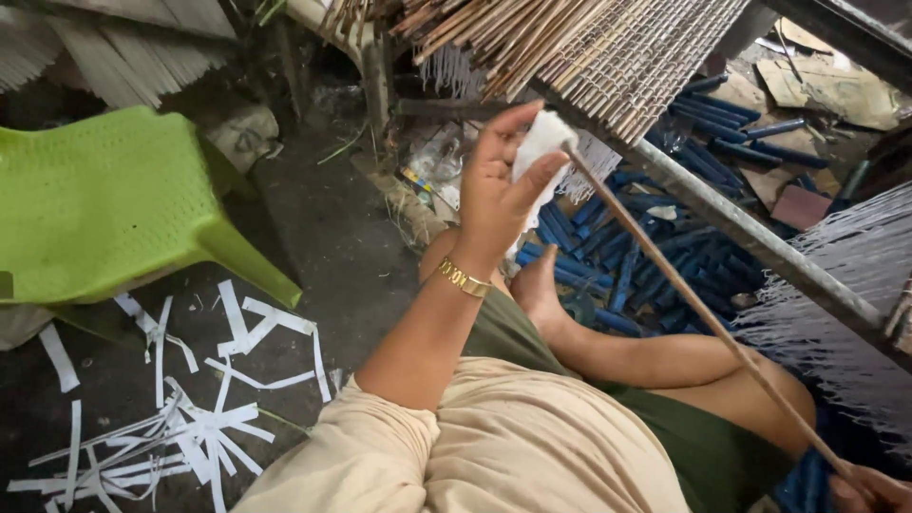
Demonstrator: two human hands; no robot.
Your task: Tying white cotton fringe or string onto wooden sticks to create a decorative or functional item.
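My left hand (499, 185) is raised in front of me and pinches a small white cloth wad (541, 142) around the far tip of a long thin brown stick (703, 313). A gold bracelet (464, 278) sits on that wrist. The stick slants down to the bottom right corner, where my right hand (869, 489) grips its near end; only part of that hand shows. I sit on the floor with legs folded, a bare foot (537, 290) just below the left hand.
A green plastic chair (104, 209) stands at the left. White paper strips (190, 418) litter the dark floor. Blue tubes (665, 228) lie piled ahead. A loom frame bar (741, 228) with woven stick matting (608, 47) and white threads (845, 285) crosses the right.
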